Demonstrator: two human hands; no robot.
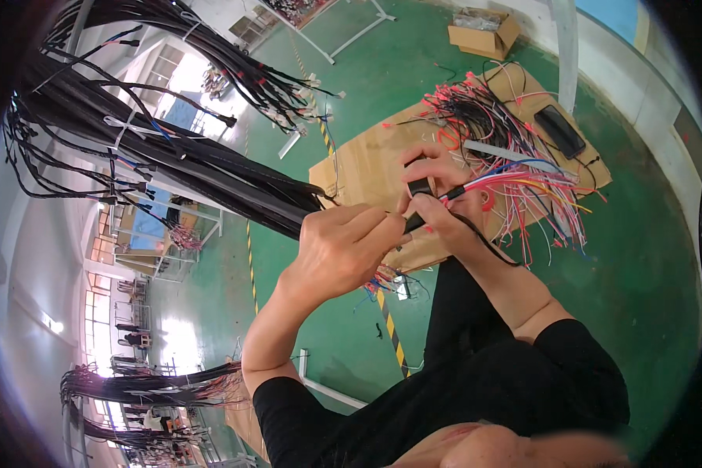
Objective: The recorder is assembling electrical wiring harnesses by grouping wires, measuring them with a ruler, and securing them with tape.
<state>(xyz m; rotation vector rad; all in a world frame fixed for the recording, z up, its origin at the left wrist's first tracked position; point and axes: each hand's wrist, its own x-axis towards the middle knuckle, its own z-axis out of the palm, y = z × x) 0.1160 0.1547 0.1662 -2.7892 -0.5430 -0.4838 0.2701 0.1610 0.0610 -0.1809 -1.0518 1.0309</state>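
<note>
In front of me, both hands meet at a black-sheathed cable (415,224) that fans out on the right into loose red, white, blue and yellow wires (515,178). My left hand (342,248) is closed, its fingers pinched on the cable's sheath. The right hand (443,204) is closed too, thumb and fingers around the cable near where the wires emerge. A small black band (420,187), which looks like a roll of tape, sits among the right fingers. Where the fingertips touch is partly hidden.
Under the hands lies a cardboard-topped table (359,160) with a heap of red-tipped wires (476,101), red-handled scissors (449,137) and a phone (560,131). Thick black cable bundles (187,168) hang at left. A cardboard box (483,35) stands on the floor beyond.
</note>
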